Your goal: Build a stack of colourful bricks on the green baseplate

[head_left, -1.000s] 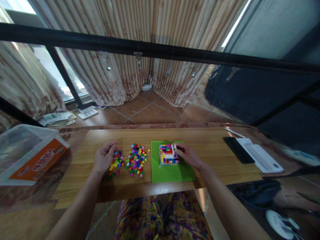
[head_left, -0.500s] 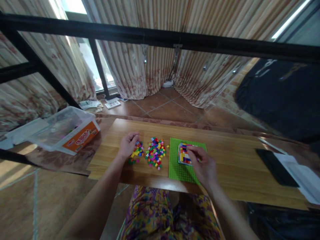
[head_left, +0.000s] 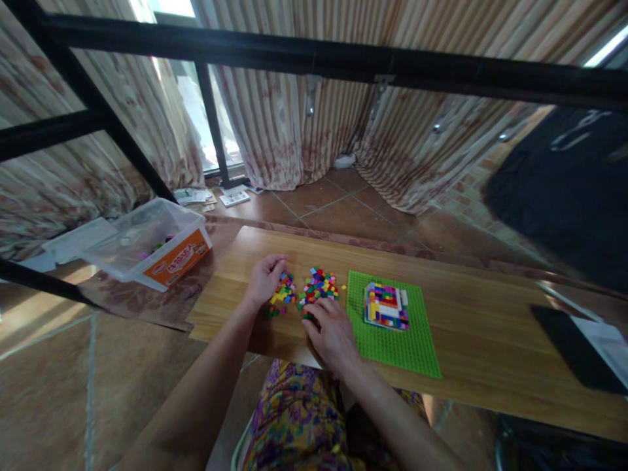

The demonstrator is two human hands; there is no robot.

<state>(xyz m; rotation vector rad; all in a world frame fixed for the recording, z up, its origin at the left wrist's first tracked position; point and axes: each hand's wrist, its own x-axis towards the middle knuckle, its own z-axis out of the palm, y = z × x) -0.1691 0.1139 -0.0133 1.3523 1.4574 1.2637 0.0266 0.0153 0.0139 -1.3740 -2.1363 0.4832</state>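
Far left of the green baseplate (head_left: 397, 347), beyond the bench (head_left: 471, 314), stands a clear bin (head_left: 177, 263), open-topped, a few coloured pieces (head_left: 159, 247) inside. Left of the baseplate on the bench, the left hand (head_left: 265, 281) rests beside the smaller brick pile (head_left: 283, 294), thumb and fingers drawn close; whether they pinch a brick cannot be told. Nearer the baseplate, the right hand (head_left: 331, 330) reaches the larger brick pile (head_left: 321, 284), fingers curled and loosely parted; any grip is hidden. Best handling, in judgement: isolate one edge brick, pinch opposite sides lightly, avoid scattering its neighbours. On the baseplate sits the multicoloured brick build (head_left: 386, 307), a white piece (head_left: 403, 297) at its right.
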